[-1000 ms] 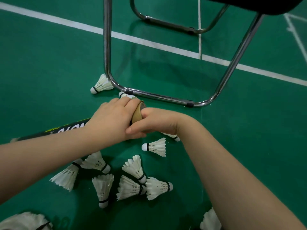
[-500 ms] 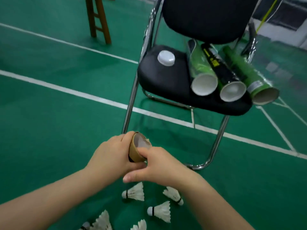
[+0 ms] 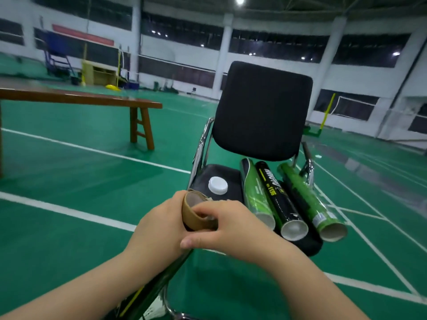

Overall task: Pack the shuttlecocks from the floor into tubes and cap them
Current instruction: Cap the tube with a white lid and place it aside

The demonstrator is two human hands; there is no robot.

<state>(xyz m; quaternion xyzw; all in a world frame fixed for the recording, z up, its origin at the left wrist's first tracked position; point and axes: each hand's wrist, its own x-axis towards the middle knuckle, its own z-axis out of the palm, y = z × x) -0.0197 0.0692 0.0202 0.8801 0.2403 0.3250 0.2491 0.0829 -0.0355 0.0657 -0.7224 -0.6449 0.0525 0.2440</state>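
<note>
My left hand (image 3: 157,229) grips a dark shuttlecock tube (image 3: 198,221) near its open, brown-taped mouth; the tube slants down to the lower left under my forearm. My right hand (image 3: 227,227) is closed around the same mouth from the right, its thumb over the rim. A white cap (image 3: 218,185) lies on the black chair seat (image 3: 218,174) just beyond my hands. Three more tubes lie side by side on the seat: a green one (image 3: 255,192), a black one (image 3: 277,199) and another green one (image 3: 307,199). A shuttlecock (image 3: 153,309) shows at the bottom edge.
The chair's black backrest (image 3: 261,109) and chrome frame (image 3: 199,148) stand right ahead. A wooden bench (image 3: 76,99) is to the left. White court lines cross the green floor (image 3: 69,181). Net posts and walls are far behind.
My view has tilted up from the floor to the chair and hall. Both hands, holding the tube mouth, have risen towards the seat, and the shuttlecocks on the floor have dropped out of sight.
</note>
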